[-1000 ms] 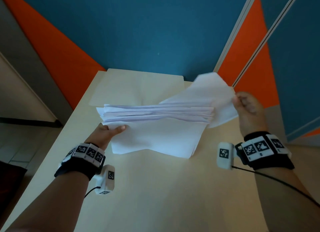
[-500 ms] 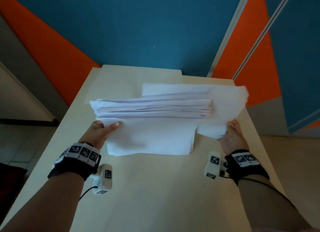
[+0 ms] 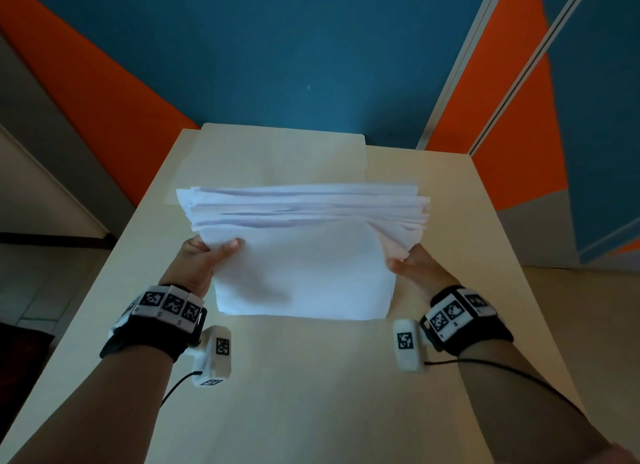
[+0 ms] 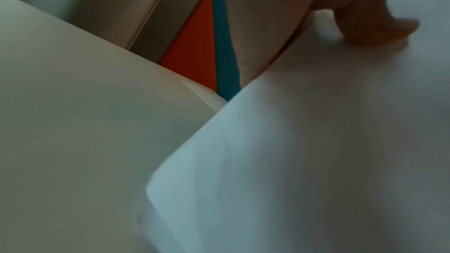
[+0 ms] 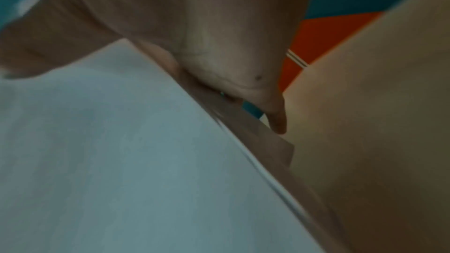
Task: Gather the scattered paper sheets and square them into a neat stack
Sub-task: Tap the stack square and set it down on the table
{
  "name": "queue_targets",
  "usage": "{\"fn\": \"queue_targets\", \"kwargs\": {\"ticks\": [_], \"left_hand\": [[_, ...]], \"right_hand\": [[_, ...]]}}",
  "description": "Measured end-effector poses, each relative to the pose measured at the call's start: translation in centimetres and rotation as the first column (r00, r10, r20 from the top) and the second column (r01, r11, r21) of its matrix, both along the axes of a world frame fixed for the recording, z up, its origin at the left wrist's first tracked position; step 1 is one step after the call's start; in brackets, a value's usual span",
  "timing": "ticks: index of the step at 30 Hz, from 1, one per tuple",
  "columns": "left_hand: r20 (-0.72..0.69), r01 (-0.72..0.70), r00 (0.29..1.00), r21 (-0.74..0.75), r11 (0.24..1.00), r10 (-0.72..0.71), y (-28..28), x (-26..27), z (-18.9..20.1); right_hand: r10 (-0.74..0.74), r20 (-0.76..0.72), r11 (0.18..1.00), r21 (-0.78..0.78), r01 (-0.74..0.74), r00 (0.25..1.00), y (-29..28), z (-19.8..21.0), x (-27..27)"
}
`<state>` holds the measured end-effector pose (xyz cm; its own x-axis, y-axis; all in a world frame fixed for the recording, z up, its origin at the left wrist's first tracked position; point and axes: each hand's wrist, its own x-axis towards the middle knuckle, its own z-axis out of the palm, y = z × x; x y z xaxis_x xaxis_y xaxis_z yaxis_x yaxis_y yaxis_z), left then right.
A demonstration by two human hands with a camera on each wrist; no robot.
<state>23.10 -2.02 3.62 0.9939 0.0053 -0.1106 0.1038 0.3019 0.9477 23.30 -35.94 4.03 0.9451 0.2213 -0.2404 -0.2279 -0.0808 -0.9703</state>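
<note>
A thick stack of white paper sheets (image 3: 304, 256) stands on its long edge on the pale table (image 3: 311, 377), leaning toward me, its top edges uneven. My left hand (image 3: 204, 256) grips the stack's left side, thumb on the front sheet. My right hand (image 3: 412, 263) holds the right side, thumb in front and fingers behind. In the left wrist view the thumb (image 4: 380, 24) presses on the front sheet (image 4: 304, 161). The right wrist view shows the palm (image 5: 219, 45) against the stack's side edge (image 5: 255, 161), blurred.
A cream sheet or folder (image 3: 277, 159) lies flat on the table behind the stack. The table's far edge meets a blue and orange wall (image 3: 277, 48). Floor lies beyond the table's left edge (image 3: 114, 256) and right edge (image 3: 512, 256).
My right hand brought the loose sheet from the upper right onto the stack, then moved in to hold the stack's right side. The left hand kept its grip.
</note>
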Motion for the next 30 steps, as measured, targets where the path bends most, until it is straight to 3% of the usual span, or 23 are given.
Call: {"fn": "queue_targets", "kwargs": {"ticks": [4,8,10,13,16,21,25,27,30], "left_hand": [[0.067,-0.094,0.993,0.003,0.996,0.093,-0.2,0.4,1.7],[0.119,-0.222,0.969,0.039,0.974,0.216,-0.6,0.9,4.0],[0.152,-0.246,0.959,0.036,0.969,0.238,-1.4,1.0,5.0],[0.211,-0.202,0.957,-0.014,0.979,0.201,-2.1,0.5,5.5],[0.192,-0.146,0.973,0.088,0.985,0.127,-2.6,-0.7,4.7],[0.001,-0.060,0.998,0.302,0.951,0.063,-3.0,-2.4,0.8],[-0.031,-0.117,0.991,0.319,0.940,0.134,-3.1,-2.4,0.3],[-0.064,-0.168,0.978,0.309,0.936,0.197,-3.8,-2.6,0.9],[-0.121,-0.271,0.942,0.280,0.921,0.313,-3.6,-3.0,1.3]], "right_hand": [[0.106,0.123,0.994,0.019,-0.110,0.987,0.5,3.4,0.4],[0.179,0.140,0.979,-0.127,-0.162,0.974,0.5,6.7,-0.2],[-0.008,0.209,0.991,-0.132,0.036,0.978,1.7,8.0,-0.4],[-0.339,0.296,0.929,-0.044,0.367,0.893,3.4,8.8,-1.3],[-0.445,0.134,0.892,-0.012,0.451,0.885,3.9,7.2,-2.8],[-0.375,-0.061,0.919,-0.152,0.363,0.925,4.2,2.4,-3.5],[-0.381,-0.102,0.918,-0.164,0.362,0.919,3.6,0.4,-4.0],[-0.362,-0.128,0.914,-0.245,0.324,0.923,3.4,-0.4,-4.6],[-0.340,-0.130,0.915,-0.272,0.297,0.931,2.6,0.4,-5.3]]}}
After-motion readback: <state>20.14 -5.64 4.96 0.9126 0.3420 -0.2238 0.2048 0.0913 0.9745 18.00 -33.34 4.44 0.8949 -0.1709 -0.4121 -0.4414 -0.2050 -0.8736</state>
